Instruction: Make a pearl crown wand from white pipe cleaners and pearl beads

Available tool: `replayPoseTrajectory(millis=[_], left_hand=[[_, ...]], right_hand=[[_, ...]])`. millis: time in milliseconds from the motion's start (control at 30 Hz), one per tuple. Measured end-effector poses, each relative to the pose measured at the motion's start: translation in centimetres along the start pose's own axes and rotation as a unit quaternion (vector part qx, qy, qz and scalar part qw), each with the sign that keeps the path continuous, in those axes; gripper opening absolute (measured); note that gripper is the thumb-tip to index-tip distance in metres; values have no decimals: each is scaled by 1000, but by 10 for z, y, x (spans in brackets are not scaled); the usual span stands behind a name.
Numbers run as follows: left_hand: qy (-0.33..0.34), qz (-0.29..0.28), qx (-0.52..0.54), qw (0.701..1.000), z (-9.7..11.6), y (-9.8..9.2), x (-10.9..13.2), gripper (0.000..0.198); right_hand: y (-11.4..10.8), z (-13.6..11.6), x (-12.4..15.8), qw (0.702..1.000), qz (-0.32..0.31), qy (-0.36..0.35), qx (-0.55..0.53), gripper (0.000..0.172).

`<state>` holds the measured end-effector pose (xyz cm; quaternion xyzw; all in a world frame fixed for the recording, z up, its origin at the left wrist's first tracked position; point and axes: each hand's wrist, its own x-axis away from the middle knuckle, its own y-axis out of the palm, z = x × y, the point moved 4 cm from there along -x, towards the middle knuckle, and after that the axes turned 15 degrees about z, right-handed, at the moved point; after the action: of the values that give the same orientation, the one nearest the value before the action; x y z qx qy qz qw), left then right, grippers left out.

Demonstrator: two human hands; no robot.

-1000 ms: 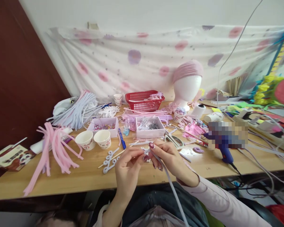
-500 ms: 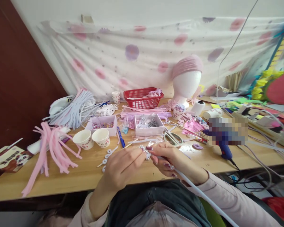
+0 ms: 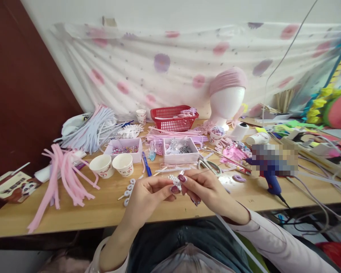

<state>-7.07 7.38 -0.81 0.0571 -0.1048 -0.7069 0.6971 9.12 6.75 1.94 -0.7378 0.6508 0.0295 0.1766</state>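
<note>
At the front of the table, a small cluster of white pearl beads [image 3: 174, 180] is pinched between my two hands. My left hand [image 3: 147, 199] is closed, with thumb and fingertips on the cluster's left side. My right hand [image 3: 203, 185] pinches its right side between thumb and finger. A long pale strip [image 3: 240, 242] runs from beneath my right hand down over my sleeve; its upper end is hidden. White looped pieces [image 3: 128, 192] lie on the table just left of my left hand. Green-handled scissors [image 3: 211, 166] lie beyond my right hand.
Two paper cups [image 3: 122, 165], a blue pen [image 3: 147, 165] and bead boxes [image 3: 179, 156] stand close beyond my hands. Pink strips [image 3: 65, 178] lie left. A glue gun [image 3: 271, 182] with a cord is right. Behind are a red basket [image 3: 173, 124] and a foam head [image 3: 226, 104].
My left hand has turned so that its thumb shows on the bead cluster. The fingers of my right hand have shifted around the beads, and the pale strip hangs lower. The view has moved slightly.
</note>
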Motion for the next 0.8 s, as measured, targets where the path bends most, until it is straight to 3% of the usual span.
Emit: replayPoseTrajectory(millis=[67,133,233,300,400,467,500,533,567,600,633,700,733,800], left_hand=[[17,11,9,1000,0,3,1,18],[75,26,4,997,0,5,4,13],[263,66,-43,962,4,4,13,6],[422,92,-100,896,8,0,23,7],[611,71,-218,758,11,-5,38,17],[683,26,-290,670,10,-6,45,22],[701,10,-311,642,10,-6,47,23],[704,11,-315,636,11,-6,47,22],[688,28,-305,657,13,-6,45,20],[646,59,-283,706,15,-7,41,16],[575,92,-249,774,15,-9,34,12],[348,114,-160,917,7,-10,18,19],[222,95,-107,965,-1,-9,12,27],[20,27,-7,999,-12,-2,6,37]], right_hand=[[0,-1,1,1000,3,-3,9,49],[0,1,3,1000,9,24,-11,49],[5,5,5,992,7,103,-73,50],[9,7,7,981,-1,155,-114,51],[15,7,9,960,-25,223,-169,48],[18,7,11,943,-42,260,-204,44],[19,7,11,937,-47,271,-215,43],[20,8,11,937,-48,269,-218,42],[19,8,10,942,-45,255,-213,43],[18,9,9,952,-36,229,-198,44],[15,9,7,966,-24,191,-175,44],[9,7,4,990,6,85,-109,44],[5,5,3,997,18,26,-69,43],[1,-1,2,997,20,-77,4,41]])
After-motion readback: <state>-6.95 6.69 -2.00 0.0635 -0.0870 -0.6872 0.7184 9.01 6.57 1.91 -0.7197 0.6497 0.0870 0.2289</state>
